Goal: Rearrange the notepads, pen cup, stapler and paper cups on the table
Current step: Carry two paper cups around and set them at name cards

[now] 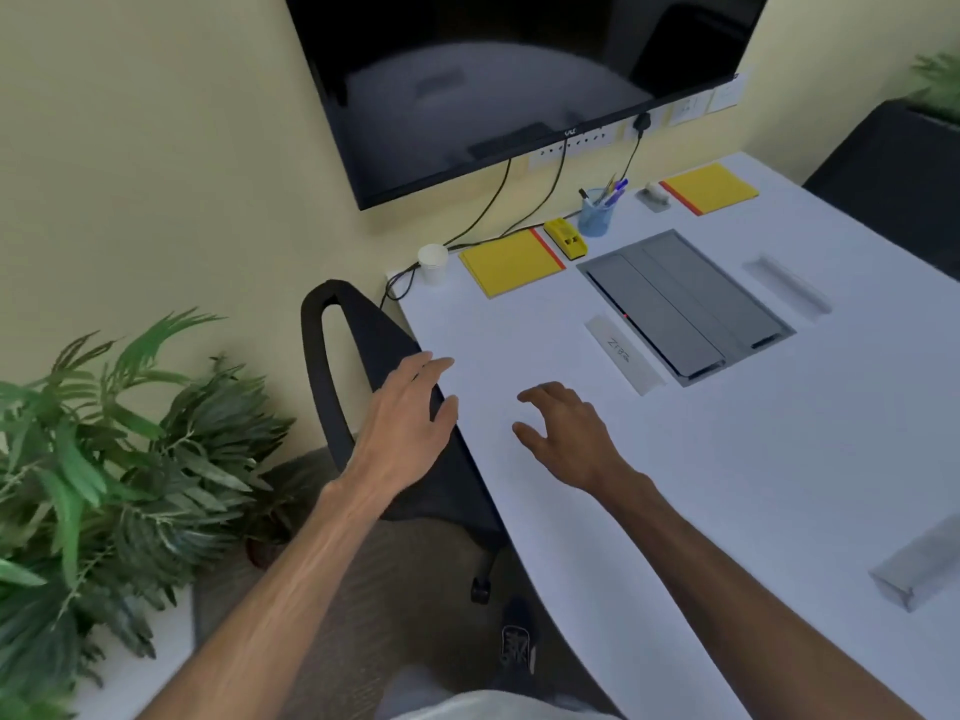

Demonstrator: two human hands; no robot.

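Along the far edge of the white table [727, 459] lie a white paper cup [432, 262], a yellow notepad with a red strip [511, 262], a yellow stapler [565, 239], a blue pen cup with pens [597, 213], a small tipped-over white thing on a grey base [655, 195] and a second yellow notepad [709, 188]. My left hand [410, 407] is open over the table's left edge, above the chair back. My right hand [563, 428] hovers over the table with fingers loosely bent, holding nothing. Both hands are well short of the objects.
A black office chair [343, 366] stands against the table's left edge. A grey cable hatch [685, 304] sits in the table's middle, with clear name stands [626, 353] beside it. A wall screen [519, 75] hangs above. Plants [104, 449] stand at the left.
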